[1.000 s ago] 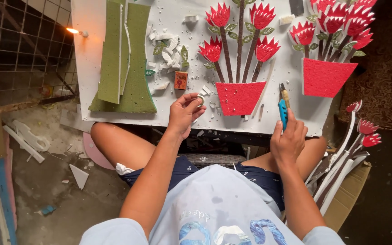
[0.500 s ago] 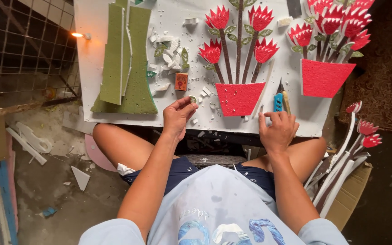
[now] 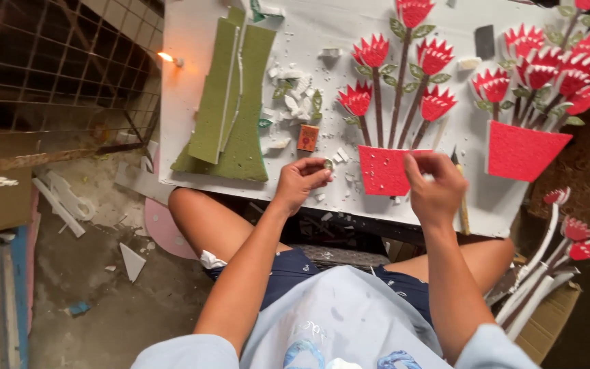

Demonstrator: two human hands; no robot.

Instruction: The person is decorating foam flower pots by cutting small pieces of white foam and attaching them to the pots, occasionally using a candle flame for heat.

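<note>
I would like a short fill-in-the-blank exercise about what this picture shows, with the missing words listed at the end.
1. The foam flower pot under the right hand is coloured ____.
2. The left hand pinches a small ____ leaf piece.
3. At the board's left edge a small ____ is burning.
4. The green foam sheets lie to the ____ of the left hand.

Missing words: red; green; candle; left

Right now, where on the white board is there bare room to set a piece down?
Bare white board lies left of the green foam strips, up to the lit candle. A narrow bare strip runs between the two red foam flower pots. White scraps crowd the middle.
</note>
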